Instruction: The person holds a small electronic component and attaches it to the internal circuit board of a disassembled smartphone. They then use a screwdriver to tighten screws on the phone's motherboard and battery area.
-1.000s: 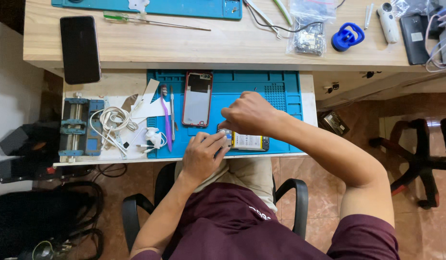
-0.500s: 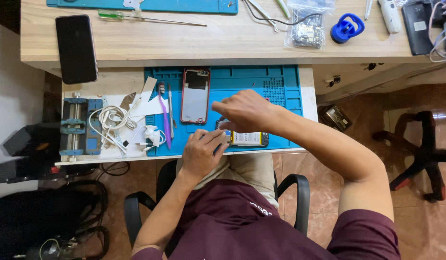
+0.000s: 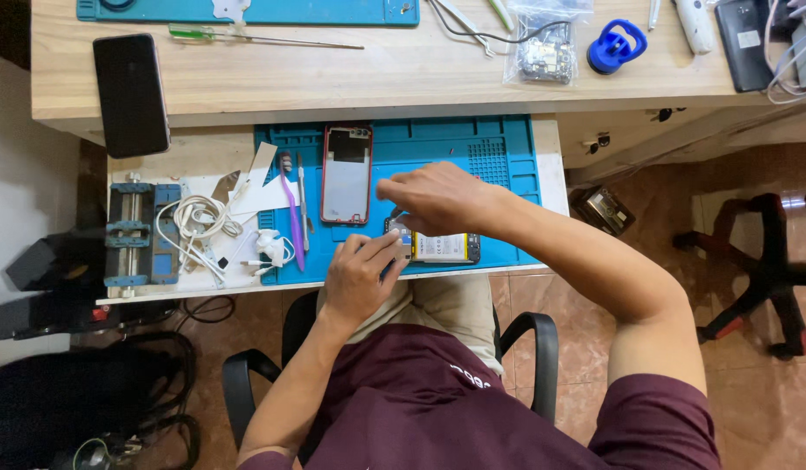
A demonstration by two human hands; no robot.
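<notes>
Blue mat [image 3: 499, 152], opened phone [image 3: 442, 247], left hand [image 3: 359, 278] steadying, right hand [image 3: 433, 198] arched above

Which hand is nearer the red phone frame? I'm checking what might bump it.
The right hand is nearer, hovering just beside the red phone frame's right edge. The left hand sits lower, below the frame's bottom end, at the opened phone.

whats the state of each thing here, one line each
opened phone: lying flat on the blue mat, back off, battery showing
red phone back cover: detached, lying flat on the mat
black phone: screen dark, flat on the wooden desk
left hand: resting on the opened phone's left end
right hand: over the opened phone, fingertips pinched at its left end
white cable: loosely coiled
blue suction cup: lying unused on the desk
</notes>
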